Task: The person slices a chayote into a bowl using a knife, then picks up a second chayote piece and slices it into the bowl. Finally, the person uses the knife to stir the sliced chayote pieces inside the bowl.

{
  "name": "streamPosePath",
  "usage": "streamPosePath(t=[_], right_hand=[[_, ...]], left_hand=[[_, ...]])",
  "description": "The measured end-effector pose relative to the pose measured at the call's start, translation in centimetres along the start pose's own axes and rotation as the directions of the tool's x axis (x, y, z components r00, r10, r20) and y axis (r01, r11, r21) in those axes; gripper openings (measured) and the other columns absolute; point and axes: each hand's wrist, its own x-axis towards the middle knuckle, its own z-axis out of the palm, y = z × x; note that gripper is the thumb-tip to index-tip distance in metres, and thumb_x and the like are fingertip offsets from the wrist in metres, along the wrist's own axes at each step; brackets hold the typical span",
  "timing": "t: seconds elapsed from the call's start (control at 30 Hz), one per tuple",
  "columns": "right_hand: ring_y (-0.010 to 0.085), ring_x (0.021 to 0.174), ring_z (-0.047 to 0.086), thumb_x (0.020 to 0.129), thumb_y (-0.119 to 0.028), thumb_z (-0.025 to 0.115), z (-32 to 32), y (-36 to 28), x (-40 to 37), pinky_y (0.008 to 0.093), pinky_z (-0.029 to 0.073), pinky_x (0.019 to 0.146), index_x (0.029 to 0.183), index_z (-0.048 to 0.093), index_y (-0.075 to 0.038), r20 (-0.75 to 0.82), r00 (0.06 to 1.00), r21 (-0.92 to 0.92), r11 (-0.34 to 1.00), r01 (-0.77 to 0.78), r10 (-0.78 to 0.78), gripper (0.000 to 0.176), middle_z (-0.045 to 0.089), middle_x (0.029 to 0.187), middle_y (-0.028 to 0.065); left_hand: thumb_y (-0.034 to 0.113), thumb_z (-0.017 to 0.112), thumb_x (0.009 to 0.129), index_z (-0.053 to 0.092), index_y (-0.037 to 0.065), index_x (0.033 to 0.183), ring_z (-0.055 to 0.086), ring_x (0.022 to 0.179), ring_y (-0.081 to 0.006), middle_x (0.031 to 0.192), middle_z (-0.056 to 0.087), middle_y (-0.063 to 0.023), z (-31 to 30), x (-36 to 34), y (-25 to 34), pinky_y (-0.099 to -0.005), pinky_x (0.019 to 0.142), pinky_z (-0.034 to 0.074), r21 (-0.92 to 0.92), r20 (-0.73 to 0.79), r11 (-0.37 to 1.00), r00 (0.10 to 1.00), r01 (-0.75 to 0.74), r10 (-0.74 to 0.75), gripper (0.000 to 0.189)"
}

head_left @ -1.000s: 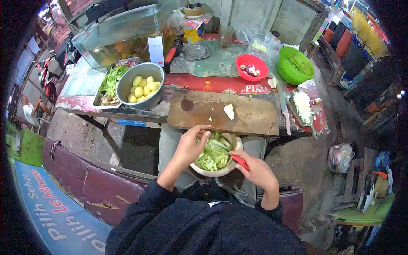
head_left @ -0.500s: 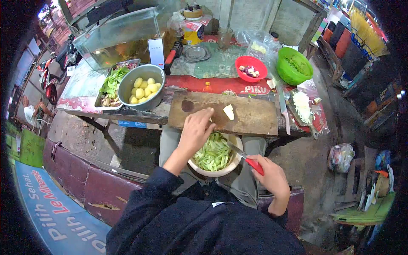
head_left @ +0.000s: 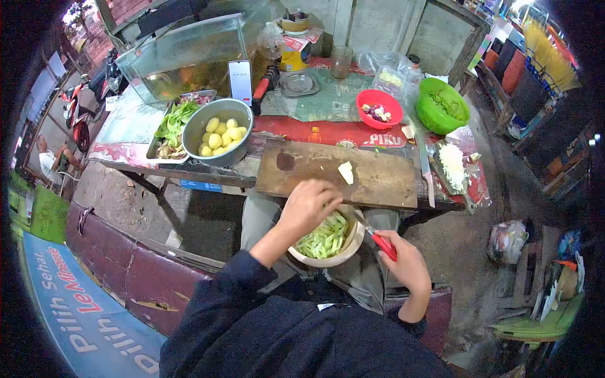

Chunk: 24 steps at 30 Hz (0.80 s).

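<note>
Fingers of the right hand (head_left: 406,268) grasp the red-handled knife (head_left: 384,246) beside a bowl (head_left: 355,243) of green strips (head_left: 324,238), while the left hand (head_left: 309,205), fingers curled, hangs above it, grip undeterminable

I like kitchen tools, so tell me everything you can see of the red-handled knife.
The red-handled knife has a plastic-looking handle and a narrow, metallic-looking blade. The right hand grips the handle; the blade slants forward and leftward at the right side of the pale bowl. Whether the tip touches anything is unclear.
</note>
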Motion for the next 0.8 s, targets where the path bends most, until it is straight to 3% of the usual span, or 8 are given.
streamPosePath(t=[0.13,0.23,0.43,0.5,0.53,0.7,0.73,0.8], right_hand=[[0.0401,0.104,0.067,0.088,-0.01,0.071,-0.1,0.4,-0.6,0.0435,0.054,0.087,0.132,0.059,-0.015,-0.029,1.0,0.004,1.0,-0.005,0.005,0.046,0.07,0.115,0.0161],[0.0394,0.097,0.069,0.088,-0.009,0.071,0.0,0.9,-1.3,0.0424,0.054,0.083,0.133,0.059,-0.015,-0.04,0.999,0.012,1.0,-0.019,0.02,0.047,0.07,0.108,0.0176],[0.0375,0.086,0.069,0.089,-0.01,0.072,0.6,1.8,-1.5,0.041,0.053,0.078,0.133,0.059,-0.016,-0.048,0.998,0.041,0.998,-0.041,0.043,0.046,0.068,0.094,0.0191],[0.0369,0.084,0.068,0.091,-0.01,0.07,0.6,1.6,-1.2,0.0406,0.053,0.077,0.135,0.058,-0.015,-0.055,0.998,0.035,0.999,-0.015,0.017,0.045,0.067,0.091,0.0187],[0.0369,0.084,0.068,0.091,-0.01,0.07,0.8,1.5,-0.9,0.0406,0.053,0.077,0.135,0.058,-0.015,-0.054,0.998,0.037,0.999,-0.017,0.019,0.045,0.067,0.091,0.0187],[0.0487,0.103,0.066,0.103,-0.014,0.053,4.7,-0.1,2.3,0.0503,0.052,0.088,0.15,0.039,-0.015,-0.123,0.992,0.172,0.984,0.049,-0.028,0.049,0.065,0.12,0.0266],[0.0487,0.103,0.066,0.103,-0.014,0.053,5.3,-1.3,3.0,0.0503,0.052,0.088,0.15,0.039,-0.015,-0.122,0.992,0.175,0.983,0.046,-0.025,0.049,0.065,0.12,0.0266],[0.052,0.118,0.058,0.106,-0.014,0.046,6.3,-3.6,4.4,0.0529,0.049,0.097,0.154,0.032,-0.013,0.061,0.996,0.268,0.96,-0.078,0.064,0.051,0.057,0.136,0.0282]], left_hand=[[0.026,0.073,0.091,0.072,0.008,0.111,0.063,0.108,-0.0311,0.119,0.068,-0.0109,2.5,4.0,-2.0,-0.0413,0.093,0.051,0.058,-0.122,0.982,0.975,-0.181,0.187,0.027],[0.025,0.072,0.091,0.069,0.007,0.118,0.061,0.113,-0.0331,0.127,0.064,-0.0134,3.3,4.9,-2.6,-0.0437,0.096,0.05,0.124,0.056,0.983,0.99,-0.137,0.131,0.032],[0.025,0.07,0.092,0.069,0.006,0.114,0.065,0.099,-0.0335,0.105,0.069,-0.0137,2.9,4.6,-3.2,-0.0452,0.089,0.051,-0.006,0.018,0.999,0.999,-0.044,0.044,0.029],[0.024,0.071,0.092,0.071,0.002,0.111,0.066,0.084,-0.0348,0.086,0.068,-0.0151,1.5,4.4,-2.4,-0.044,0.08,0.053,-0.178,0.022,0.954,0.971,0.239,-0.239,0.029],[0.024,0.071,0.092,0.071,0.002,0.111,0.066,0.084,-0.0348,0.086,0.068,-0.0151,1.0,4.1,-2.4,-0.044,0.08,0.053,-0.178,0.025,0.954,0.971,0.24,-0.24,0.029],[0.018,0.08,0.085,0.072,-0.001,0.115,0.07,0.078,-0.0304,0.084,0.068,-0.0177,-0.7,1.8,-3.2,-0.0422,0.073,0.053,-0.127,0.087,0.856,0.866,0.501,-0.493,0.036],[0.014,0.08,0.084,0.073,-0.001,0.112,0.07,0.075,-0.0271,0.084,0.068,-0.017,-0.6,1.5,-3.0,-0.0395,0.07,0.055,-0.237,0.04,0.799,0.827,0.553,-0.561,0.032],[0.013,0.081,0.084,0.074,-0.001,0.109,0.071,0.074,-0.0263,0.084,0.068,-0.0165,-0.6,1.2,-2.9,-0.0379,0.069,0.056,-0.199,-0.03,0.829,0.842,0.523,-0.538,0.029]])
